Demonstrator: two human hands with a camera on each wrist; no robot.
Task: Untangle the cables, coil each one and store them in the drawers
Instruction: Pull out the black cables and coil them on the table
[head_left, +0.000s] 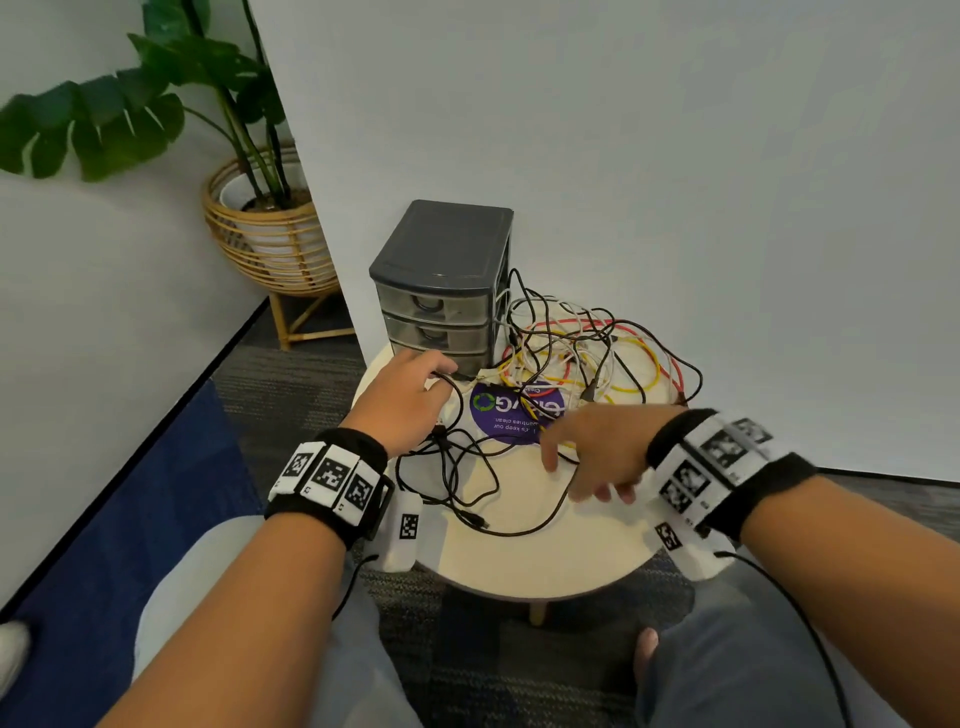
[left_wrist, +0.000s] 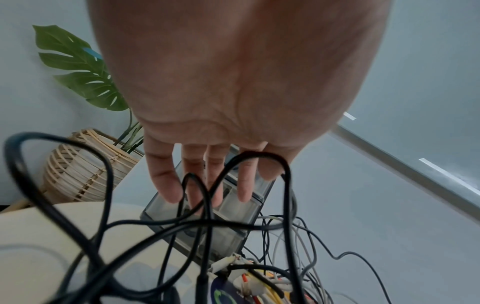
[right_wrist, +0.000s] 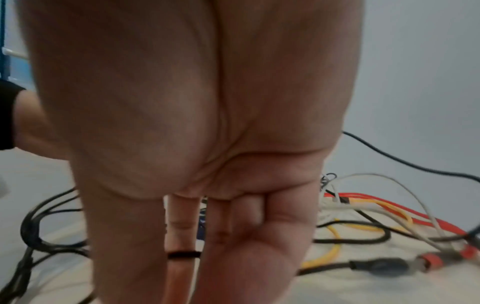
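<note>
A tangle of red, yellow, white and black cables (head_left: 582, 353) lies on the round table beside a grey three-drawer unit (head_left: 441, 291), whose drawers are closed. My left hand (head_left: 428, 371) is in front of the bottom drawer. A raised loop of black cable (left_wrist: 259, 154) hangs between its thumb and index finger, and the other fingers (left_wrist: 166, 185) stay fairly straight. My right hand (head_left: 571, 467) hovers over the table's middle with fingers extended. A thin black cable (right_wrist: 184, 255) lies across its index finger. More black cable (head_left: 457, 467) sprawls between both hands.
The cream table (head_left: 545, 561) bears a purple round sticker (head_left: 498, 415) under the cables. A white wall stands right behind the drawers and the tangle (right_wrist: 376, 216). A potted plant in a rattan basket (head_left: 270, 234) stands on the floor at the left.
</note>
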